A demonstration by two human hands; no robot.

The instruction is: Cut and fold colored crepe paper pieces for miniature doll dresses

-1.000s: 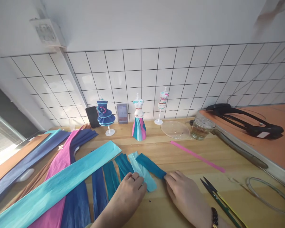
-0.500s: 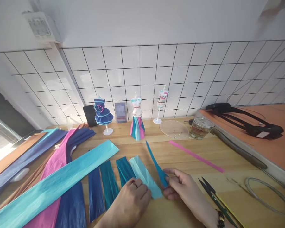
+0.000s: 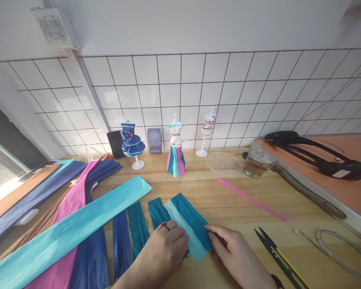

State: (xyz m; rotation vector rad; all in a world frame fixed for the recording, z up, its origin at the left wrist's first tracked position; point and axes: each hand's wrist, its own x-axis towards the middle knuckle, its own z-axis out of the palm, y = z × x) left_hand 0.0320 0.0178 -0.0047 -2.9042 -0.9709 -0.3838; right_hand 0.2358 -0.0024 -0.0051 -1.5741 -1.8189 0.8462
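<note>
My right hand (image 3: 236, 252) pinches the right edge of a teal crepe paper strip (image 3: 190, 206) between thumb and fingertips. That strip lies half over a light blue crepe paper strip (image 3: 195, 243), both slanting on the wooden table. My left hand (image 3: 167, 247) is closed, its curled fingertips at the left edge of the light blue strip; its palm side is hidden. It partly covers another dark teal strip (image 3: 159, 212). Farther left lie a green-teal strip (image 3: 138, 224) and a dark blue strip (image 3: 121, 245).
Three small dress forms stand at the back: one in blue (image 3: 132, 140), one with a striped skirt (image 3: 176, 160), one on a bare stand (image 3: 209, 124). Long paper bands (image 3: 87, 216) pile left. Right are a pink strip (image 3: 252, 200), thread snips (image 3: 278, 253) and a glass (image 3: 258, 163).
The teal strip, earlier lifted and seen edge-on in my right hand, now lies flat across the light blue strip. My left hand has shifted slightly left.
</note>
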